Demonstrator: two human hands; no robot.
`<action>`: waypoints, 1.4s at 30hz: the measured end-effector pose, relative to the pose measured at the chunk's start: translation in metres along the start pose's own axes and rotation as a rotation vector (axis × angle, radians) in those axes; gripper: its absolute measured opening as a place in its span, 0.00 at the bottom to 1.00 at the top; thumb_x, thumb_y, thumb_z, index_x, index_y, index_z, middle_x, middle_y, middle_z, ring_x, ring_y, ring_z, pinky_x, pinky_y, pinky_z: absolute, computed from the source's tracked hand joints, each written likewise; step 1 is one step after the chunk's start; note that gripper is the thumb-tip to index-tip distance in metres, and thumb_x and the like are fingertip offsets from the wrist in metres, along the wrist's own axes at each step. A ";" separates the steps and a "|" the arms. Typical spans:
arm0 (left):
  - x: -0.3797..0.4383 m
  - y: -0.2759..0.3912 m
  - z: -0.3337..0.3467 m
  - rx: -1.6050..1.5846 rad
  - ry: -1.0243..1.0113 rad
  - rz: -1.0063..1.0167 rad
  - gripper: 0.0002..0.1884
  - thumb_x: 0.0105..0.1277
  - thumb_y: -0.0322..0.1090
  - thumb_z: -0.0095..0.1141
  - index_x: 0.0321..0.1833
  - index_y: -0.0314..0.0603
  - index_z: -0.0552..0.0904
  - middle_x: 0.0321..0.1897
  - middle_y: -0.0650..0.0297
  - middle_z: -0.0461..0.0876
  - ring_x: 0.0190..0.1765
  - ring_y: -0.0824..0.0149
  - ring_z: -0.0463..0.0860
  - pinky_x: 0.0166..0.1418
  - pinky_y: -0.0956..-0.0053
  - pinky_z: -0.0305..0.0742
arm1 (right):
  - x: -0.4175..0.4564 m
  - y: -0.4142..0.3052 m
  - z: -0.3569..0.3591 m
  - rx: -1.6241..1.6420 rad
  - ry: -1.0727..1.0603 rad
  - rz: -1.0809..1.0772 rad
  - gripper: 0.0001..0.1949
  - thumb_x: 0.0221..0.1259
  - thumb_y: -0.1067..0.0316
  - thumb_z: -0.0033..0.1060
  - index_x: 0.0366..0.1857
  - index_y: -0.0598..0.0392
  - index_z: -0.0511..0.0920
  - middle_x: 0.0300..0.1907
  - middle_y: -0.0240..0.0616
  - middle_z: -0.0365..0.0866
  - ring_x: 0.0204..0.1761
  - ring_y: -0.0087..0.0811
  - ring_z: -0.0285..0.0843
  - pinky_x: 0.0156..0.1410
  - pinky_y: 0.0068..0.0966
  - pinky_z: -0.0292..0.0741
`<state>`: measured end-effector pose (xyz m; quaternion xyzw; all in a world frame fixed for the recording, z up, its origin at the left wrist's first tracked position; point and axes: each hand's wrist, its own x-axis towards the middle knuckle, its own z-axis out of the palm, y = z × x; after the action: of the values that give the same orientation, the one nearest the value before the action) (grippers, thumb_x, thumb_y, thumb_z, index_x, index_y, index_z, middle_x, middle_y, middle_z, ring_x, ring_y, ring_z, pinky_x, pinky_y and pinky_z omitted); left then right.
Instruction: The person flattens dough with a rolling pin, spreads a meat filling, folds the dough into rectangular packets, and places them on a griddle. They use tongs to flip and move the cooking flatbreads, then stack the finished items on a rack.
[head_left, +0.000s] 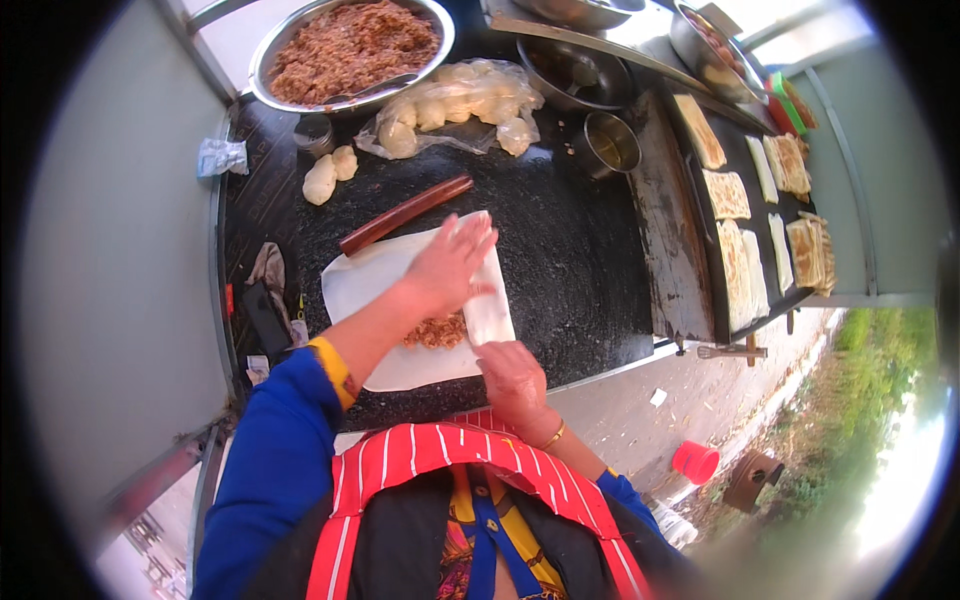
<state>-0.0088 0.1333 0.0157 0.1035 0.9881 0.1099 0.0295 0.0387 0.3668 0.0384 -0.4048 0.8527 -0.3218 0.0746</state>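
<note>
A thin rolled-out dough sheet (364, 289) lies on the black worktop, its right side folded over into a long flap (489, 319). Minced filling (437, 331) shows on the sheet, left of the flap and partly under my left forearm. My left hand (454, 266) rests across the far part of the flap, fingers spread, hiding some of the dough. At the near end of the fold, my right hand (516, 379) has its fingers curled on the dough edge. Just beyond the sheet, a dark red wooden rolling pin (406, 214) lies at a slant.
Behind are a basin of minced filling (352, 52), bagged dough balls (450, 105), loose dough pieces (326, 176) and a metal pot (609, 146). Filled flatbreads sit on a griddle (761, 289) at right. A dark phone-like object (266, 319) and cloth (268, 266) lie left.
</note>
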 end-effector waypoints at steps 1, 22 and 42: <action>-0.002 0.001 0.003 -0.026 -0.094 -0.032 0.40 0.78 0.61 0.44 0.84 0.40 0.59 0.87 0.51 0.50 0.88 0.55 0.46 0.89 0.46 0.35 | 0.005 0.002 -0.003 -0.028 0.053 -0.001 0.17 0.59 0.70 0.70 0.54 0.53 0.84 0.51 0.39 0.85 0.54 0.44 0.82 0.61 0.39 0.80; -0.189 0.099 0.036 -0.318 0.470 -1.826 0.12 0.59 0.44 0.74 0.38 0.50 0.86 0.33 0.66 0.87 0.49 0.60 0.84 0.59 0.52 0.64 | 0.260 -0.025 0.126 0.254 -0.320 -0.561 0.10 0.59 0.70 0.68 0.44 0.54 0.85 0.45 0.41 0.83 0.55 0.46 0.80 0.57 0.41 0.79; -0.161 0.099 0.011 -0.699 0.921 -1.854 0.11 0.65 0.37 0.71 0.43 0.37 0.89 0.33 0.58 0.90 0.36 0.68 0.88 0.45 0.72 0.81 | 0.279 -0.056 0.134 0.276 -0.926 -0.398 0.09 0.63 0.72 0.67 0.45 0.58 0.81 0.41 0.44 0.86 0.42 0.37 0.85 0.48 0.33 0.80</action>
<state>0.1687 0.1966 0.0326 -0.7460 0.5126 0.3479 -0.2441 -0.0582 0.0693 0.0054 -0.6452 0.5868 -0.2265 0.4337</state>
